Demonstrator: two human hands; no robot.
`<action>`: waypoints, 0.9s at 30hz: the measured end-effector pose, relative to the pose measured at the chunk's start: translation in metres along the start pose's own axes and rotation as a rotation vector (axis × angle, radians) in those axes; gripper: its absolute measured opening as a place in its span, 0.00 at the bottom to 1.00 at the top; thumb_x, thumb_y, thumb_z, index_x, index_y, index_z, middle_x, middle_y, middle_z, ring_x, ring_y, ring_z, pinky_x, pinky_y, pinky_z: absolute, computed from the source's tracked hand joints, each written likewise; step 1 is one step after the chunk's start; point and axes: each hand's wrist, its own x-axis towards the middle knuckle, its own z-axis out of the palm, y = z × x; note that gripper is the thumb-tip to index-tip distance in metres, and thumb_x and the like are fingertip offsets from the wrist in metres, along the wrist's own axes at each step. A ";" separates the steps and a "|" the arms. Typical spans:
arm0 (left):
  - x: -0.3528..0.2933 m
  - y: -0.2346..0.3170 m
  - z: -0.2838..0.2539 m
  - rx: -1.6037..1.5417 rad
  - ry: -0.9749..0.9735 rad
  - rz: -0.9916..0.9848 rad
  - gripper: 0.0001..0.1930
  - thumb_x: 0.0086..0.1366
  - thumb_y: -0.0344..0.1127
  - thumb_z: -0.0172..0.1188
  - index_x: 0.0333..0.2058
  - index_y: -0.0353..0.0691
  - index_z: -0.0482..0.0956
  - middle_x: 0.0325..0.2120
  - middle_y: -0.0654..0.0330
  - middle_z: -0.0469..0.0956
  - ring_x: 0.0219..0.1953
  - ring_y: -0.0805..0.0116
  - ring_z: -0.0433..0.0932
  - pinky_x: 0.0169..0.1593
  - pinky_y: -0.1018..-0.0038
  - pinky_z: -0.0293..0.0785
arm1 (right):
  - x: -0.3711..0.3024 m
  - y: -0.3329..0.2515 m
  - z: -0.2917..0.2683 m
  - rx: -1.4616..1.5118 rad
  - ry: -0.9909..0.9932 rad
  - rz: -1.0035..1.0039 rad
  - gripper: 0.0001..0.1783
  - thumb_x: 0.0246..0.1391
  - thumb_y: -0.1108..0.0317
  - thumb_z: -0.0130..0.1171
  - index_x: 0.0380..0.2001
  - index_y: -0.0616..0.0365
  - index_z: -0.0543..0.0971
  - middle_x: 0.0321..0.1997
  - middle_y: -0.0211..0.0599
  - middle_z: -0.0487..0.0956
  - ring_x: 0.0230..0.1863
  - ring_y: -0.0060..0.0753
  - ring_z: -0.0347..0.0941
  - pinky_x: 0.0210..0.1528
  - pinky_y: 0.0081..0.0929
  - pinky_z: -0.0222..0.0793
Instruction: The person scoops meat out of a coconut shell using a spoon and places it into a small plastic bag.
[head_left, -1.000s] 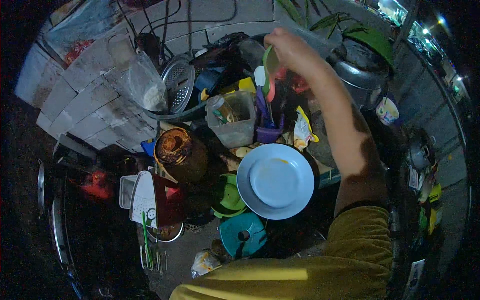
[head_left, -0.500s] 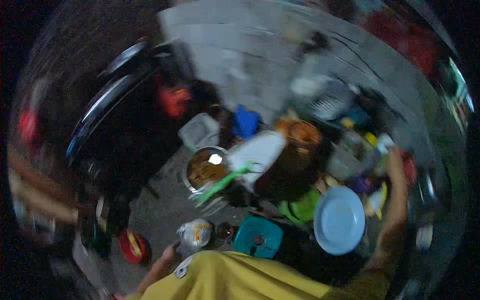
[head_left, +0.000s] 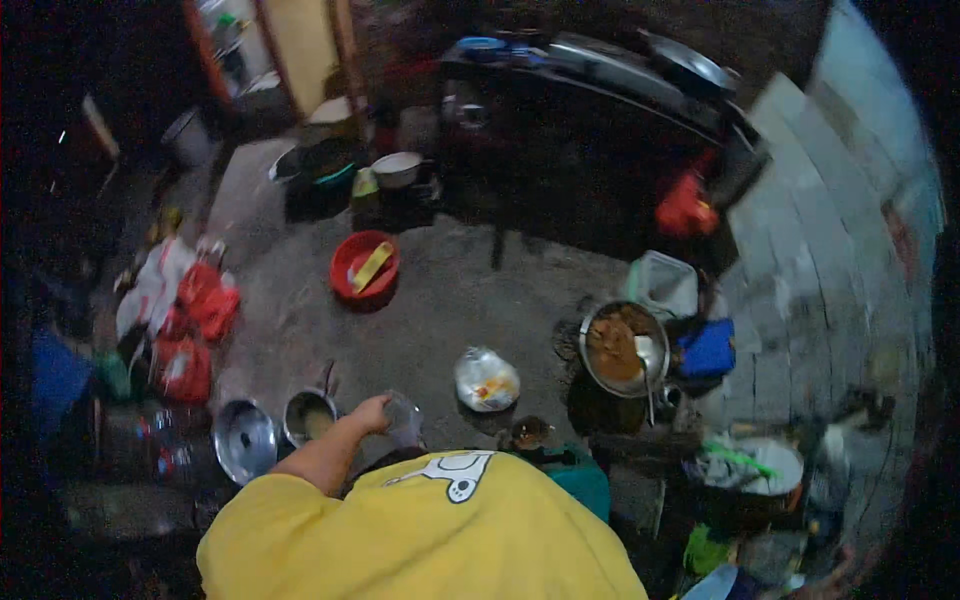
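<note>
My left hand [head_left: 372, 413] is closed on the edge of a see-through container [head_left: 404, 418], perhaps a plastic cup or tub; blur hides its exact kind. Just left of my wrist stands a small pot [head_left: 308, 414] with a handle, and beside it a silver metal bowl [head_left: 245, 441]. Farther out, to the right of the hand, a tied clear plastic bag [head_left: 488, 380] with pale and orange contents lies on the floor. A small dark jar-like thing [head_left: 532, 432] sits nearer to me. My right hand is out of the picture.
A red basin [head_left: 365, 270] holds a yellow item. On the right are a metal pan of brown food [head_left: 625, 350] with a spoon, a blue container [head_left: 706, 348] and a white container [head_left: 664, 283]. Red and white bags [head_left: 190, 290] lie left; a dark table [head_left: 590, 80] stands at the back.
My view has swung to the left, so the pans and bags have shifted right. My right hand, earlier stretched out among items at the right, has left the picture.
</note>
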 end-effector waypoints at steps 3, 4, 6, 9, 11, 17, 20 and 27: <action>0.016 -0.066 -0.026 -0.186 0.069 -0.119 0.28 0.41 0.28 0.52 0.46 0.41 0.61 0.34 0.48 0.69 0.35 0.58 0.70 0.36 0.70 0.67 | -0.010 -0.119 0.073 0.238 -0.139 -0.002 0.17 0.49 0.65 0.38 0.42 0.60 0.63 0.48 0.44 0.60 0.44 0.38 0.60 0.42 0.29 0.61; 0.025 -0.093 -0.029 -0.269 0.068 -0.164 0.27 0.41 0.28 0.52 0.45 0.41 0.62 0.33 0.48 0.70 0.32 0.58 0.71 0.34 0.71 0.68 | -0.016 -0.151 0.090 0.298 -0.190 0.008 0.16 0.49 0.66 0.38 0.42 0.61 0.63 0.49 0.43 0.59 0.45 0.37 0.59 0.42 0.28 0.61; 0.035 -0.129 -0.036 -0.428 0.084 -0.209 0.26 0.41 0.28 0.52 0.45 0.41 0.62 0.30 0.48 0.71 0.28 0.59 0.72 0.30 0.71 0.69 | -0.024 -0.206 0.125 0.462 -0.353 -0.063 0.14 0.49 0.70 0.38 0.40 0.61 0.64 0.50 0.43 0.58 0.45 0.34 0.60 0.41 0.24 0.62; 0.017 -0.181 -0.055 -0.545 0.203 -0.272 0.26 0.41 0.28 0.52 0.44 0.41 0.63 0.27 0.49 0.72 0.23 0.62 0.72 0.26 0.72 0.69 | -0.047 -0.312 0.189 0.709 -0.686 -0.206 0.13 0.45 0.78 0.40 0.38 0.62 0.66 0.49 0.43 0.60 0.43 0.29 0.61 0.39 0.22 0.62; -0.005 -0.223 -0.053 -0.510 0.286 -0.269 0.26 0.42 0.27 0.52 0.45 0.40 0.63 0.26 0.49 0.72 0.21 0.64 0.72 0.24 0.72 0.69 | -0.065 -0.387 0.216 0.802 -0.921 -0.330 0.14 0.43 0.79 0.43 0.38 0.63 0.66 0.47 0.42 0.60 0.42 0.30 0.62 0.39 0.22 0.61; 0.007 -0.263 -0.069 -0.968 0.347 -0.495 0.30 0.40 0.21 0.48 0.47 0.39 0.58 0.32 0.51 0.71 0.27 0.61 0.71 0.23 0.72 0.69 | -0.090 -0.529 0.271 0.756 -1.584 -0.401 0.16 0.40 0.74 0.50 0.37 0.63 0.66 0.38 0.41 0.68 0.39 0.29 0.65 0.40 0.19 0.60; -0.011 -0.268 -0.097 -1.187 0.411 -0.609 0.31 0.40 0.19 0.47 0.48 0.39 0.57 0.36 0.53 0.69 0.29 0.61 0.71 0.22 0.72 0.69 | -0.106 -0.600 0.310 0.786 -1.658 -0.545 0.17 0.40 0.74 0.52 0.37 0.62 0.66 0.31 0.39 0.69 0.30 0.27 0.67 0.33 0.19 0.62; 0.049 -0.364 -0.138 -1.420 0.706 -0.661 0.27 0.40 0.17 0.42 0.45 0.36 0.59 0.35 0.55 0.66 0.17 0.69 0.68 0.16 0.77 0.64 | -0.124 -0.762 0.450 0.828 -1.644 -0.826 0.20 0.34 0.84 0.47 0.36 0.61 0.67 0.27 0.37 0.69 0.26 0.24 0.67 0.28 0.18 0.63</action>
